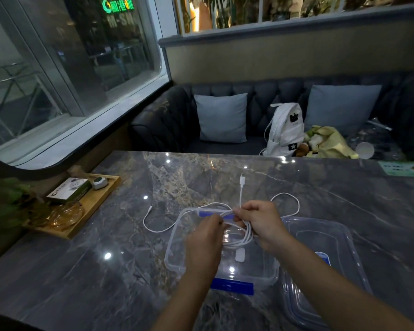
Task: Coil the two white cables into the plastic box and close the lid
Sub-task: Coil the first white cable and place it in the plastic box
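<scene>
While the left hand (pixel 204 240) and right hand (pixel 261 223) both pinch a coil of white cables (pixel 239 237), the coil hangs between their fingers above the open plastic box (pixel 175 259), lid (pixel 344 254) lying beside the right hand.

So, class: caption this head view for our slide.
Both hands coil white cables above an open clear plastic box.

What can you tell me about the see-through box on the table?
The plastic box looks clear, shallow and rectangular with rounded corners. It sits open and flat on the grey marble table. A blue clip shows on its near edge and another on its far edge. Its lid lies beside it, on the right. Both hands hold coiled white cables over it, and a white plug hangs inside.
</scene>
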A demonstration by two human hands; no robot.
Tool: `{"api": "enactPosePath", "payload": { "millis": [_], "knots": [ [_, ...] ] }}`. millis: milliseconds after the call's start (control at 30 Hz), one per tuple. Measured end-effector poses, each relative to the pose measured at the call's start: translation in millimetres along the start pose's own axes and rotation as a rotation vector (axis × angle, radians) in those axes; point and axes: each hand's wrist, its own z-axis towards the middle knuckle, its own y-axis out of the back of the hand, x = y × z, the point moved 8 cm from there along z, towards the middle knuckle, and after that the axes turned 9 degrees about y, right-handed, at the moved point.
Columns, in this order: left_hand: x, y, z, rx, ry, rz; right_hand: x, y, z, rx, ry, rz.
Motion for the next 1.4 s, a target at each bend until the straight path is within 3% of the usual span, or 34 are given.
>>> {"api": "enactPosePath", "payload": {
  "millis": [300, 400, 567, 733, 900, 1133, 1300, 1400],
  "knots": [
    [46.5, -24.7, 2.9, 0.134, 0.839, -0.952, -2.3, 0.7, 0.7, 0.028, 0.091, -0.067],
    [45.1, -33.2, 0.5, 0.230, 0.960, -1.144, 0.1, 3.5, 1.2, 0.033, 0.140, -0.117],
    [44.8, -32.3, -1.4, 0.206, 0.960, -1.070, 7.8, 3.5, -1.7, 0.068, 0.216, -0.253],
    [34.8, -25.5, 10.5, 0.196, 0.714, -0.659, 12.9, 3.0, -7.5, 0.104, 0.300, -0.432],
    [24.3, -29.7, 10.7, 0.233, 0.574, -0.498, 14.8, 8.1, -11.5, 0.117, 0.367, -0.581],
    [15.4, -40.3, 1.1, 0.426, 0.646, -0.752, 18.5, 18.6, -10.9, 0.093, 0.443, -0.748],
    [25.2, -43.2, -6.4, 0.343, 0.797, -0.808, 21.1, 15.3, -19.0, 0.060, 0.545, -0.963],
    [30.4, -44.5, -8.7, 0.363, 0.882, -0.886, 31.5, 11.6, -29.2, 0.007, 0.714, -1.150]
  ]
}}
